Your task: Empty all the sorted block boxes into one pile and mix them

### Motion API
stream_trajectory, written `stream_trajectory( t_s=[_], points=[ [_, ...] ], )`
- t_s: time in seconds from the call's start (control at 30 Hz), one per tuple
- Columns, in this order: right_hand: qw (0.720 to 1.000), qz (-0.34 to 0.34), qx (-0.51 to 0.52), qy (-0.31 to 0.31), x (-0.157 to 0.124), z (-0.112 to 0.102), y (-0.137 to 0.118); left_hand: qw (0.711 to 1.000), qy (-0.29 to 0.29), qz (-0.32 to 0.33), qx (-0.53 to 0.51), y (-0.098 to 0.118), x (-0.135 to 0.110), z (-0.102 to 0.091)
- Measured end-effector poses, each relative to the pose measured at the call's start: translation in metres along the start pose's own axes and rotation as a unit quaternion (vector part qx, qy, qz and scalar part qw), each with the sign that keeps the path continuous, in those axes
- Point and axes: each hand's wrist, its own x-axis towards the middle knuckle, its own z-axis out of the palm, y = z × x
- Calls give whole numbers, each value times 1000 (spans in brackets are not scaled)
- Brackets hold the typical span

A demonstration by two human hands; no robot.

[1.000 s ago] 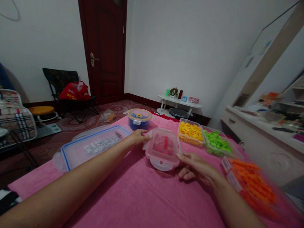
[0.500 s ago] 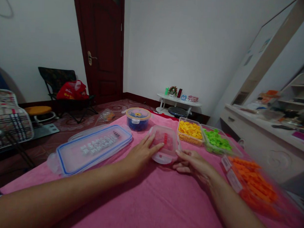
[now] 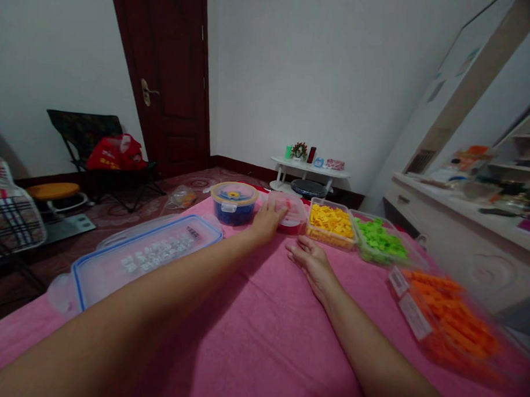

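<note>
A small plastic food container (image 3: 292,213) with a clear lid and red contents stands at the far middle of the pink-covered table. My left hand (image 3: 266,223) holds it at its left side, the thumb lying over the lid. Just short of its front edge, my right hand (image 3: 310,259) rests low over the cloth, fingers loosely extended and holding nothing. On the container's left is a round lidded tub (image 3: 234,204) with dark blue contents. To its right stands an open box of yellow pieces (image 3: 331,221).
Further right are a box of green pieces (image 3: 382,240) and a box of orange pieces (image 3: 452,315). Large clear lids with blue seals (image 3: 147,258) lie stacked at the left, partly behind my left forearm. A white cabinet (image 3: 455,228) stands beyond the table's right side.
The red-filled container has moved away from me, into the row between the blue tub and the yellow box, with my left hand on it. My right hand has come off its corner.
</note>
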Motion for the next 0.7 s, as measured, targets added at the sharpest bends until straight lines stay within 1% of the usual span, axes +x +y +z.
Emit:
stream_trajectory(
  t_s=[0.07, 0.13, 0.17, 0.2, 0.23, 0.3, 0.33, 0.37, 0.4, 0.47, 0.57, 0.63, 0.7],
  points=[
    [999, -7, -34, -2, -2, -4, 1, 998, -12, -29, 55, 0, 12, -1],
    [994, -20, -103, 10, 0, -12, -4, 995, -22, -48, 88, 2, 22, -2],
    [987, -44, -155, 25, 1, -18, -8, 994, -23, -54, 95, 3, 25, -3],
    [971, -83, -220, 44, 4, -25, -12, 993, -22, -60, 98, 4, 28, -3],
    [945, -135, -292, 65, 7, -33, -15, 993, -20, -66, 99, 6, 30, -3],
    [866, -236, -429, 102, 14, -51, -20, 993, -13, -73, 97, 10, 32, -1],
    [826, -268, -483, 113, 18, -60, -20, 992, -9, -75, 96, 12, 32, 0],
    [795, -282, -525, 117, 22, -68, -19, 992, -4, -77, 97, 14, 30, 1],
    [773, -285, -554, 117, 25, -76, -18, 992, -1, -75, 98, 16, 27, 1],
    [747, -287, -589, 112, 31, -87, -14, 993, 0, -47, 108, 18, 17, 1],
    [717, -304, -618, 106, 37, -95, -13, 992, -20, 37, 116, 19, -11, -7],
    [698, -308, -638, 103, 38, -96, -16, 989, -37, 100, 101, 19, -37, -19],
    [677, -304, -663, 103, 35, -94, -21, 984, -62, 150, 69, 20, -63, -36]
  ],
)
